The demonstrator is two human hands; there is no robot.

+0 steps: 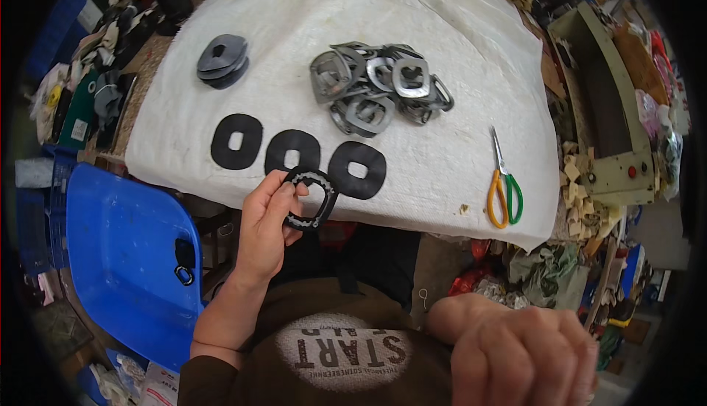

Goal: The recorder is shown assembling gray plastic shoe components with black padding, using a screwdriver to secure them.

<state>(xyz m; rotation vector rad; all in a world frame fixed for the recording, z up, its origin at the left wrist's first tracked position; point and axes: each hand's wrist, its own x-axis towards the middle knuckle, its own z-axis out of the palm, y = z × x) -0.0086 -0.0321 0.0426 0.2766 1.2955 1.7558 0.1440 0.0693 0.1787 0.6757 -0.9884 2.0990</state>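
Observation:
My left hand [266, 218] pinches a black rounded-square ring [329, 203] between thumb and fingers, just over the table's front edge. Whitish, uneven material lines the ring's inner edge. Beyond it, three flat black pads with a hole [236, 141] lie in a slanting row on the white cloth [449, 177]; the ring partly overlaps the middle pad [293, 148]. Raised close to the camera at lower right, my right hand [519, 354] has its fingers curled closed, back of the hand showing. What it holds, if anything, is hidden.
A pile of grey metal frames [372, 85] sits mid-table, with stacked grey pads [222, 60] to its left. Scissors [503, 181] with orange and green handles lie at right. A blue tub [129, 259] holding small black pieces stands left; a green-grey metal box [607, 89] stands right.

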